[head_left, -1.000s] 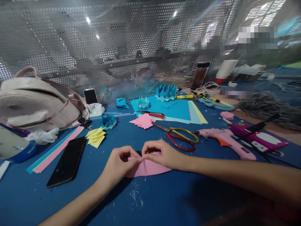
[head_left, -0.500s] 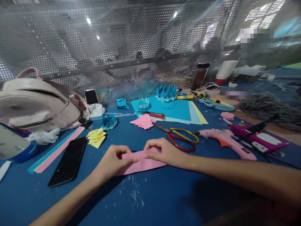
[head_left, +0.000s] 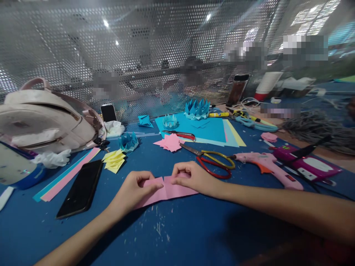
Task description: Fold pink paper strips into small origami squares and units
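Note:
A strip of pink paper (head_left: 166,193) with a crease down its middle is held just over the blue table. My left hand (head_left: 137,188) pinches its left part, thumb on top. At the right part, my right hand (head_left: 194,181) grips it the same way. A small notch shows at the paper's top edge, on the crease between my thumbs. Just beyond my hands lie a stack of pink paper pieces (head_left: 170,143) and scissors (head_left: 213,159) with red and yellow handles.
A black phone (head_left: 80,190), paper strips (head_left: 68,175) and yellow papers (head_left: 114,160) lie at left, near a backpack (head_left: 47,122). A pink glue gun (head_left: 269,166) lies at right. Behind are a red cutter (head_left: 181,135), blue paper sheets (head_left: 191,129) and a folded blue paper crown (head_left: 197,109).
The pink paper has parted at the top of its crease, and its two halves now tilt at a slight angle. My hands have moved only slightly apart.

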Demonstrator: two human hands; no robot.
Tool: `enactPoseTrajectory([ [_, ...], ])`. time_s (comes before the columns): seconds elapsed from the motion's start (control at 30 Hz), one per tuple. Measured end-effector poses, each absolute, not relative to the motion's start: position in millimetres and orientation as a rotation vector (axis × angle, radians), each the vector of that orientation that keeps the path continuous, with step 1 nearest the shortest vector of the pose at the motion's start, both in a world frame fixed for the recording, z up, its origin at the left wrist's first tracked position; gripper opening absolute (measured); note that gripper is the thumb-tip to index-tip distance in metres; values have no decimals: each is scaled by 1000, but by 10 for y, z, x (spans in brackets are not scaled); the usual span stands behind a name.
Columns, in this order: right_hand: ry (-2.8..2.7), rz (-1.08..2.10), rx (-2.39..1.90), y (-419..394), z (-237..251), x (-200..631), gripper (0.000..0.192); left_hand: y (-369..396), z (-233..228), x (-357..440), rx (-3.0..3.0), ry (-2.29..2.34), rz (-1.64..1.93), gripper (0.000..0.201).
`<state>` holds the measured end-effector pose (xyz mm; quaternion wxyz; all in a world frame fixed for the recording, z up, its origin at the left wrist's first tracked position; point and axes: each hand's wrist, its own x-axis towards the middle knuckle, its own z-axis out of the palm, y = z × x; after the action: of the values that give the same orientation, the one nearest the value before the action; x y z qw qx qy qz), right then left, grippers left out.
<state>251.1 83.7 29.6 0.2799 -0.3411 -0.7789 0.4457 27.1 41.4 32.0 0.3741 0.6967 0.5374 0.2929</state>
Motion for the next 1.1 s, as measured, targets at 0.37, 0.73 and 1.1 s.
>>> enactPoseTrajectory([
  [0.37, -2075, 1234, -910, 828, 305, 2526, 20, 447, 276, 183, 1864, 1324, 750, 44],
  [0.73, -2030, 1198, -933, 854, 279, 2538, 30, 427, 271, 149, 1809, 1365, 846, 46],
  [1.1, -2118, 732, -957, 923, 284, 2575, 25, 417, 284, 214, 1814, 1313, 980, 35],
])
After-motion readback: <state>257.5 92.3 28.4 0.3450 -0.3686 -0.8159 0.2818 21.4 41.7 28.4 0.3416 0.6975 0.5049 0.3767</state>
